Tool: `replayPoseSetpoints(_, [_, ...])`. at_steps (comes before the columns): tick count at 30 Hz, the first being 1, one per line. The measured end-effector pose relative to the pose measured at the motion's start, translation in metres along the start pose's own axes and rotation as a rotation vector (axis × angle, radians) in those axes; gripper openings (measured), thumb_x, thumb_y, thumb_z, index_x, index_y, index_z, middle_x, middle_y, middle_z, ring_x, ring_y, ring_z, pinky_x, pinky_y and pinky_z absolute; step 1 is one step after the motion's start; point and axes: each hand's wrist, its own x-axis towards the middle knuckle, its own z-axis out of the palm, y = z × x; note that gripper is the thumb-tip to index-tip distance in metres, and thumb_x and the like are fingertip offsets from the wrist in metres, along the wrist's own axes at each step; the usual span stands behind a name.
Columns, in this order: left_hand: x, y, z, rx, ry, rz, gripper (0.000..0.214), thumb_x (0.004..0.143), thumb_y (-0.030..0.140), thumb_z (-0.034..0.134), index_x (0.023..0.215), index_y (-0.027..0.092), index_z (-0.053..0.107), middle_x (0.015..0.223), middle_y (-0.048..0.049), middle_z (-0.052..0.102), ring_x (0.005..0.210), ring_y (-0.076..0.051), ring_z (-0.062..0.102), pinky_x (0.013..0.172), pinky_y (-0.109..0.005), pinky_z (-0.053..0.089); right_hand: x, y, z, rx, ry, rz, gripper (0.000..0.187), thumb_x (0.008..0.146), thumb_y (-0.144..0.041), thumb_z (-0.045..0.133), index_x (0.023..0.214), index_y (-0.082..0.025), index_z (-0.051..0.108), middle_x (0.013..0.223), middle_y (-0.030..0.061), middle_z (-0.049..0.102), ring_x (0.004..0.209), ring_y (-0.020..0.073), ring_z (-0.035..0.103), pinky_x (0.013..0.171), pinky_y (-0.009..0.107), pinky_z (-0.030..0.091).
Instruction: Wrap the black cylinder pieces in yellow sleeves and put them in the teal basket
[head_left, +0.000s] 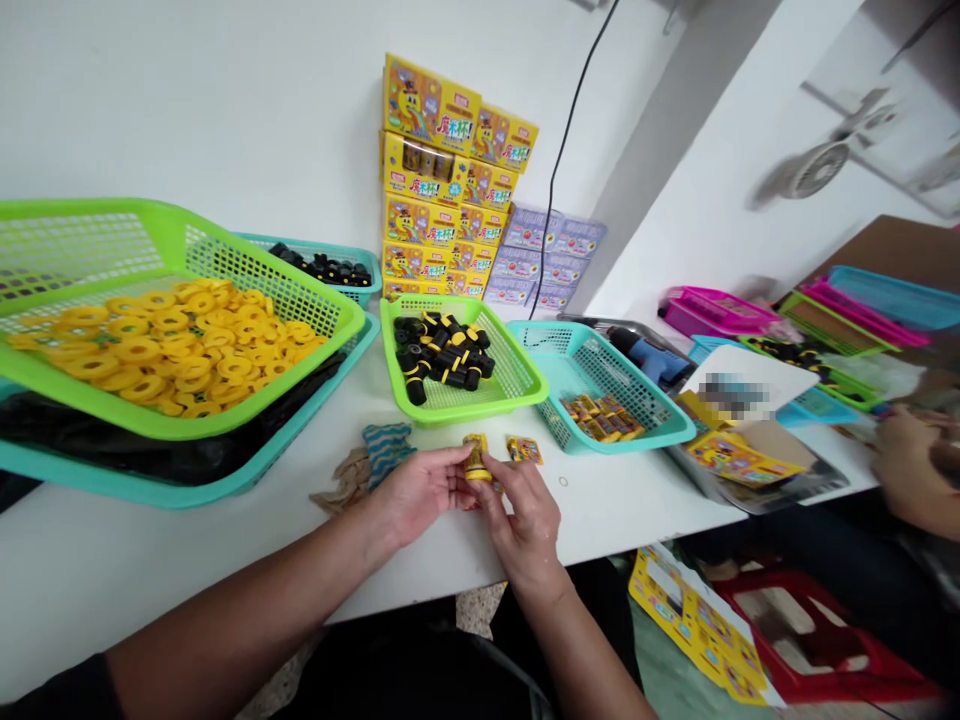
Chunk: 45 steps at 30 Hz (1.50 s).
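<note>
My left hand [420,492] and my right hand [525,520] meet over the white table [150,560] near its front edge. Both pinch a small yellow and black toy piece [476,458] between their fingertips. A small printed packet [523,450] lies on the table just right of the piece. Behind the hands stands a green basket [517,385] holding several black and yellow cylinders [442,355]. To its right a teal basket [660,425] holds several small packets [600,417].
A large green basket [225,250] of yellow rings [172,345] rests on a teal tray at the left. Yellow boxes [442,180] are stacked against the wall. Folded cloth [367,465] lies left of my hands. Another person's hand [911,470] works at the right, by coloured trays.
</note>
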Motion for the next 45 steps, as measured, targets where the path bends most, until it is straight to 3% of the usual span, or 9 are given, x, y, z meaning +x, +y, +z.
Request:
replayPoseSetpoints(3, [0.000, -0.001, -0.001, 0.006, 0.023, 0.022, 0.014, 0.086, 0.024, 0.065, 0.085, 0.010, 0.069, 0.081, -0.0085, 0.067, 0.064, -0.014, 0.060, 0.061, -0.025, 0.050, -0.001, -0.003, 0.003, 0.027, -0.040, -0.003, 0.032, 0.089, -0.014, 0.062, 0.120, -0.020, 0.063, 0.090, 0.0074, 0.064, 0.081, 0.0181, 0.061, 0.069, 0.032, 0.053])
replayPoseSetpoints(7, [0.000, -0.003, -0.002, 0.025, 0.068, 0.031, 0.013, 0.083, 0.022, 0.068, 0.079, 0.009, 0.068, 0.076, -0.0070, 0.065, 0.062, -0.013, 0.060, 0.061, -0.025, 0.051, 0.001, -0.004, 0.005, 0.118, -0.002, 0.045, 0.025, 0.089, -0.013, 0.062, 0.113, -0.020, 0.066, 0.081, 0.0046, 0.063, 0.074, 0.0155, 0.059, 0.063, 0.029, 0.052])
replayPoseSetpoints(14, [-0.002, -0.003, 0.001, 0.043, 0.067, 0.018, 0.014, 0.083, 0.021, 0.069, 0.078, 0.008, 0.067, 0.075, -0.0084, 0.065, 0.062, -0.014, 0.061, 0.061, -0.025, 0.051, -0.001, 0.004, 0.001, -0.016, -0.021, -0.092, 0.026, 0.089, -0.012, 0.061, 0.112, -0.019, 0.066, 0.078, 0.0052, 0.064, 0.071, 0.0165, 0.057, 0.063, 0.032, 0.050])
replayPoseSetpoints(20, [-0.003, 0.000, 0.004, 0.013, 0.034, 0.004, 0.018, 0.090, 0.022, 0.055, 0.091, 0.010, 0.068, 0.084, -0.0102, 0.067, 0.068, -0.015, 0.062, 0.064, -0.025, 0.049, 0.001, -0.003, 0.002, 0.072, 0.033, 0.146, 0.021, 0.089, -0.022, 0.065, 0.110, -0.019, 0.065, 0.086, 0.0052, 0.066, 0.075, 0.0164, 0.062, 0.066, 0.031, 0.054])
replayPoseSetpoints(25, [-0.003, 0.001, 0.003, 0.004, 0.048, -0.006, 0.015, 0.088, 0.023, 0.059, 0.081, 0.011, 0.066, 0.074, -0.0061, 0.063, 0.059, -0.012, 0.056, 0.059, -0.023, 0.047, 0.000, -0.001, 0.004, -0.015, 0.000, 0.011, 0.023, 0.090, -0.016, 0.060, 0.112, -0.019, 0.066, 0.090, 0.0081, 0.066, 0.080, 0.0186, 0.062, 0.070, 0.034, 0.054])
replayPoseSetpoints(34, [-0.002, -0.003, 0.001, 0.053, -0.020, 0.054, 0.011, 0.086, 0.020, 0.061, 0.086, 0.010, 0.067, 0.085, -0.0094, 0.065, 0.067, -0.014, 0.059, 0.063, -0.025, 0.050, -0.002, -0.005, 0.007, 0.068, -0.003, 0.045, 0.021, 0.091, -0.016, 0.061, 0.111, -0.020, 0.063, 0.090, 0.0061, 0.066, 0.080, 0.0170, 0.061, 0.070, 0.031, 0.052])
replayPoseSetpoints(39, [-0.005, -0.001, 0.006, 0.069, 0.005, 0.091, 0.009, 0.076, 0.017, 0.069, 0.082, 0.010, 0.068, 0.082, -0.0089, 0.066, 0.070, -0.018, 0.064, 0.066, -0.027, 0.052, -0.004, -0.007, 0.010, -0.022, 0.028, 0.120, 0.027, 0.087, -0.029, 0.068, 0.110, -0.018, 0.060, 0.089, 0.0060, 0.066, 0.077, 0.0174, 0.061, 0.068, 0.032, 0.053])
replayPoseSetpoints(42, [-0.004, -0.002, 0.007, 0.036, 0.027, 0.070, 0.010, 0.075, 0.018, 0.071, 0.082, 0.011, 0.068, 0.081, -0.0070, 0.065, 0.070, -0.017, 0.064, 0.069, -0.028, 0.053, -0.006, -0.006, 0.012, -0.128, 0.036, 0.071, 0.031, 0.085, -0.029, 0.068, 0.112, -0.017, 0.059, 0.089, 0.0075, 0.065, 0.079, 0.0194, 0.061, 0.069, 0.035, 0.053])
replayPoseSetpoints(45, [-0.001, -0.003, 0.003, 0.027, 0.131, 0.099, 0.011, 0.072, 0.016, 0.075, 0.075, 0.011, 0.065, 0.076, -0.0040, 0.064, 0.064, -0.013, 0.061, 0.061, -0.023, 0.051, -0.008, -0.004, 0.013, -0.156, 0.029, -0.001, 0.031, 0.087, -0.022, 0.065, 0.117, -0.017, 0.057, 0.089, 0.0089, 0.065, 0.079, 0.0203, 0.060, 0.070, 0.036, 0.053])
